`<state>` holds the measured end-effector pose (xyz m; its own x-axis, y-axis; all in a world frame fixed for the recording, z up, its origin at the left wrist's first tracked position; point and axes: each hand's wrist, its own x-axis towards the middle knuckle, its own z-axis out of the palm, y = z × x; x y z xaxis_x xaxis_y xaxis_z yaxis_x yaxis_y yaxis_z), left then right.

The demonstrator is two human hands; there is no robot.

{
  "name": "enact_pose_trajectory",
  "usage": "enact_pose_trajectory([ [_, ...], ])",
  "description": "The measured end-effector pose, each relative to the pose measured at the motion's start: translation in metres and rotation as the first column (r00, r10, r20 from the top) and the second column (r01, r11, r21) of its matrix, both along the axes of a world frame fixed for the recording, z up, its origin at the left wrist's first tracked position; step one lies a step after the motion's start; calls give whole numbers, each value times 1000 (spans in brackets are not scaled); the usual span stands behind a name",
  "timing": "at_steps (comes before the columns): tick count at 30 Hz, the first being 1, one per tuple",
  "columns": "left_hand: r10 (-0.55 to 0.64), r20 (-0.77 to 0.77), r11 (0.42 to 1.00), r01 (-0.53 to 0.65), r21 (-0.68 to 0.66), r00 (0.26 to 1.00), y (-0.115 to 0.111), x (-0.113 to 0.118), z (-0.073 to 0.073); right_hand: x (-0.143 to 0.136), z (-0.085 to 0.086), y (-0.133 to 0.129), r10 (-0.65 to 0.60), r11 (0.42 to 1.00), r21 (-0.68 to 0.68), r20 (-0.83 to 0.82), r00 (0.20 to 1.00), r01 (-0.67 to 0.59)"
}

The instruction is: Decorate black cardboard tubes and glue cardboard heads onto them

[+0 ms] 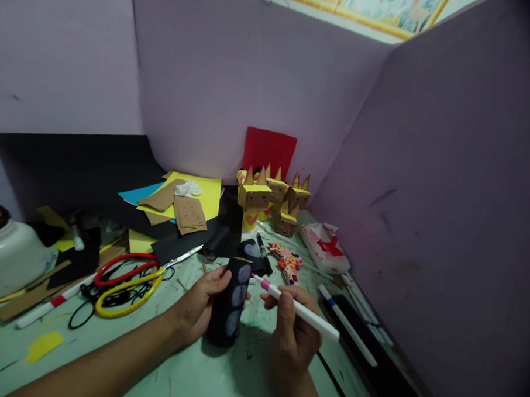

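Pale green tabletop (174, 370) showing scuffs. Left: white jar (11, 260) standing; scissors (160, 272) lying across tangled black cord (133, 292); yellow scrap (44, 347) lying nearer. Right: red-and-white packet (325, 248) resting near patterned paper piece (286, 262). Behind: cardboard-headed figures (256, 198) standing grouped.

Dark roll (229, 302): grey ovals on it, no letter or number that can be read.
Pink-banded marker (306, 315): no brand or word can be read.
Blue-banded marker (347, 325): no lettering can be read.
Red-banded marker (55, 302): the same, nothing can be read.
White packet (325, 247): it has a red printed mark, too blurred to read.
Wall picture (370, 11): no text can be read.
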<state>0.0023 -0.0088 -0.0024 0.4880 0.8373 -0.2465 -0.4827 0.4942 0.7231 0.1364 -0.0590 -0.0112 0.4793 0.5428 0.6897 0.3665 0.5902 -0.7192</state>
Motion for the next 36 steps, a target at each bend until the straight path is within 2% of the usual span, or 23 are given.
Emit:
enact_pose_trajectory([
  [5,57,38,998,-56,-21,998,1,-1,1,3,-4,2,-10,1000,18,-26,1000,10],
  [8,103,56,994,-101,-43,993,0,-2,6,4,-5,3,-30,998,-58,-16,999,29],
  [11,149,69,988,-146,-51,986,0,-4,12,4,-5,4,31,985,-165,-61,998,-40],
  [15,141,63,990,-140,-28,988,1,-9,15,5,-5,5,87,972,-209,-105,991,-107],
  [21,144,89,990,-144,-3,986,2,-13,16,9,-9,5,147,952,-267,-36,988,-152],
  [31,183,152,983,-180,-35,971,-2,-15,25,1,-16,11,381,853,-373,-32,924,-364],
  [36,179,174,984,-177,-27,968,-5,-13,29,-3,-14,9,436,820,-411,-1,900,-398],
])
